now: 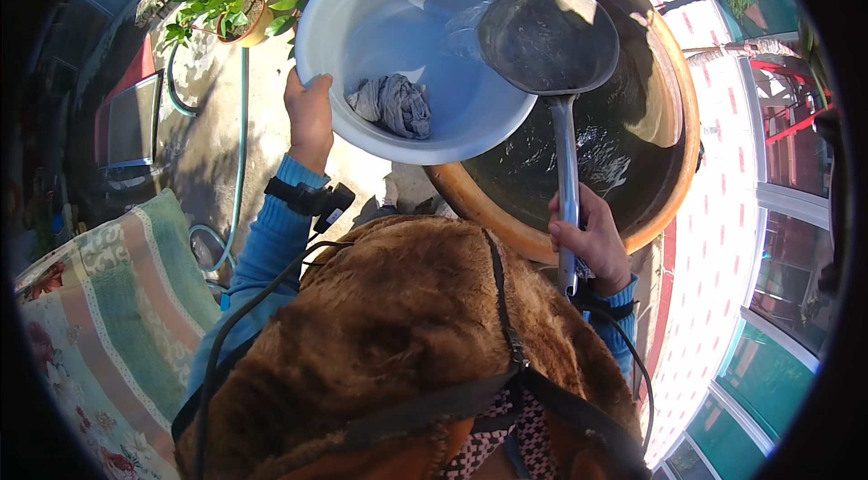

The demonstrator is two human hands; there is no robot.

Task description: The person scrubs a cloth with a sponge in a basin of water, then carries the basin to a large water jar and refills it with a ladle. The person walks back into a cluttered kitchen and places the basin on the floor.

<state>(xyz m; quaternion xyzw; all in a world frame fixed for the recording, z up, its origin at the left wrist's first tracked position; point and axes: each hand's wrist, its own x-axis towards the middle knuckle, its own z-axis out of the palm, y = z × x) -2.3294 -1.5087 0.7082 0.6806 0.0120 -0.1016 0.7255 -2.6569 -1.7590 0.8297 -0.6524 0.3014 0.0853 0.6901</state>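
My left hand (310,117) grips the rim of a pale blue plastic basin (468,121), thumb over the edge. A crumpled grey cloth (393,105) lies in the basin near that hand. In my right hand (591,236) is the handle of a large metal water ladle (566,161). The ladle's bowl overlaps the basin's right rim, and clear water (466,32) runs from its lip into the basin. Below both stands a wide brown earthenware vat (686,100) with dark, rippling water (529,175) inside.
A potted plant (247,15) with green leaves stands beyond the basin. A pale green hose (243,121) runs along the concrete ground on the left. Patterned fabric (129,276) hangs at lower left. A white-and-red brick-patterned wall (712,209) with windows borders the right.
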